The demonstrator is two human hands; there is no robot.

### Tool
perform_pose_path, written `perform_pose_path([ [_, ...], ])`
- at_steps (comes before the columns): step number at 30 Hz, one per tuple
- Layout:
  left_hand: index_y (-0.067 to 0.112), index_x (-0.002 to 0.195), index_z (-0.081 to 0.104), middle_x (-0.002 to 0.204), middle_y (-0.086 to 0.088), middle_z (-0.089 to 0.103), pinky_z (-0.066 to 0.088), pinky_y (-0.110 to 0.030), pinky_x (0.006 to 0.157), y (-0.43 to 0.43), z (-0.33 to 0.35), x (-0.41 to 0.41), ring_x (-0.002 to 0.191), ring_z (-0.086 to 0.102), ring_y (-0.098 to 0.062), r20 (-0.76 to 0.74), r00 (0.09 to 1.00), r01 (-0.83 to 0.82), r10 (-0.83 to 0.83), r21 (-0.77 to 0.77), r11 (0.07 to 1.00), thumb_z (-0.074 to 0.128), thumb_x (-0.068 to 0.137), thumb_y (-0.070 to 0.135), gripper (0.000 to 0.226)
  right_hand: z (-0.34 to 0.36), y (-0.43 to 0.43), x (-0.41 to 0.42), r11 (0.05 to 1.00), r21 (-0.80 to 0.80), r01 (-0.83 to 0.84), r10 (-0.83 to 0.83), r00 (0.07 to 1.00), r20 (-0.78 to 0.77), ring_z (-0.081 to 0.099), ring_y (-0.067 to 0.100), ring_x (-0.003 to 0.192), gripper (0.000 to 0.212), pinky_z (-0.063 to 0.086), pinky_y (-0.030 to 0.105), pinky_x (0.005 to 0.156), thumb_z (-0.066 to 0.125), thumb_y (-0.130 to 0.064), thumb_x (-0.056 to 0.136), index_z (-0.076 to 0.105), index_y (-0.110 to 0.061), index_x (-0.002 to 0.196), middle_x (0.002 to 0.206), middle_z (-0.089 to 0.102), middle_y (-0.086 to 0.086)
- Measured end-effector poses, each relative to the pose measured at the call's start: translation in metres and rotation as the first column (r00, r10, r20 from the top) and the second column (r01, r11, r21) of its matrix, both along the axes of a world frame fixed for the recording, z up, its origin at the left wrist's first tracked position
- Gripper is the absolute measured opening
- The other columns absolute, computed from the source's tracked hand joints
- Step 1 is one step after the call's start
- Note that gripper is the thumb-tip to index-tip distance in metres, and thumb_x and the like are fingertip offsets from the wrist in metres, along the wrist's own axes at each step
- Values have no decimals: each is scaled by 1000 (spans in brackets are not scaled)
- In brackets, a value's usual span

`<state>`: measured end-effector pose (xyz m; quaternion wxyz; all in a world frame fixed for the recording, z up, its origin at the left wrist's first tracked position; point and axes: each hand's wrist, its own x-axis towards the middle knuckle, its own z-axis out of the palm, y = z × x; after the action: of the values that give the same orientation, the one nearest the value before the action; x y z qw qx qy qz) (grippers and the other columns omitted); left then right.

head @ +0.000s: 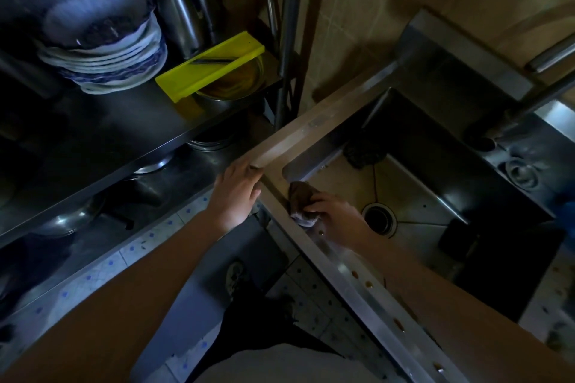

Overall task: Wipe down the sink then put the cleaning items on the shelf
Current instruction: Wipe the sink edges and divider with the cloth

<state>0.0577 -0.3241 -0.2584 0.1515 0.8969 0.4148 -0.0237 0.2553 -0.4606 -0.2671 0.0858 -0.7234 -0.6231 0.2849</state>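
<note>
Shelving [102, 130] of steel fills our left side, carrying a stack of plates [102, 50] and, toward its right edge, a yellow slicer [205, 68] laid across a metal bowl [230, 93]. Beside it stands the sink [311, 130], its drain [379, 219] near the basin's middle. Our left hand [238, 193] rests on the sink's near-left corner, fingers loosely extended and holding nothing. Our right hand [336, 214] grips a crumpled cloth [300, 199], pressing it against the near rim by that same corner. A dark scourer [362, 151] sits in the basin's far-left corner.
</note>
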Motion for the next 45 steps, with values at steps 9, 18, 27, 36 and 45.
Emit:
perform_pose_path([
  [9,26,129,46,138,-2,41,36,-48,101,-6,6,-6,124,42,-31,22,999,-29,29,-9,1000,54,92,23,39,10,49,-25,994,0,111,-110,982,-152,46,25,127,40,34,31,107,50,0,88,61,-12,124,136,52,11],
  [18,22,133,45,140,-6,39,36,-45,101,11,8,-6,125,40,-31,-55,996,75,-76,-8,997,46,95,28,38,8,40,-30,991,-63,114,-117,993,-33,39,17,133,39,25,18,105,42,-3,90,64,-16,120,143,44,0],
  [27,23,137,45,148,-5,33,32,-44,105,24,6,6,132,33,-28,73,982,182,-177,-77,980,49,95,26,42,16,-35,-21,943,-165,289,-304,949,-76,57,9,91,21,42,16,75,53,-27,91,73,-19,86,123,57,-4],
  [36,26,137,43,152,-3,28,32,-45,108,18,3,29,136,29,-27,56,931,364,-360,-129,922,50,95,27,43,0,-64,-37,724,-43,688,-689,720,-79,50,12,91,20,45,24,75,73,-31,77,58,-32,91,107,48,-10],
  [45,24,130,52,150,-5,31,33,-49,106,20,-9,47,135,30,-31,2,869,489,-495,-167,856,52,93,22,37,-2,-28,-46,705,-161,691,-709,678,-193,66,20,94,38,50,24,77,65,-26,85,61,-25,122,110,68,1],
])
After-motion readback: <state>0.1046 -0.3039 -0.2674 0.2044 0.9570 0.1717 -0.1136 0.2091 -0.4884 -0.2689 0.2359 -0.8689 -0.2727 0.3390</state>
